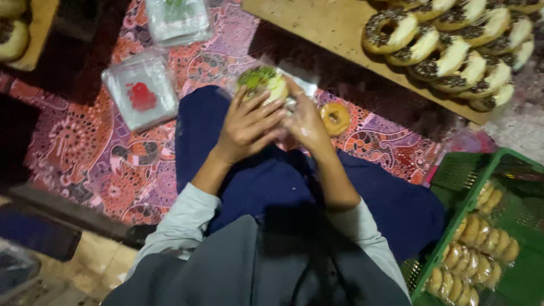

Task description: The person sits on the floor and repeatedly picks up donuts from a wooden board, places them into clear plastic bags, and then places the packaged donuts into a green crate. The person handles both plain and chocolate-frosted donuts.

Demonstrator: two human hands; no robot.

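Both hands up over the lap: left hand (249, 122) and right hand (306, 122) together grip a green-topped doughnut (262, 82) in a clear plastic bag (303, 82). Plain doughnut (335, 118) lies on the patterned mat (85, 147), just right of the right hand. Wooden board (317, 28) carries chocolate-topped doughnuts (453, 51) at its right end. Green crate (481, 181) with bagged doughnuts sits by the right knee.

A patterned mat (85, 153) covers the floor. On it lie two clear packs (140, 95) at ten o'clock, a plain doughnut (335, 118) near centre, and a green crate (498, 170) at four.
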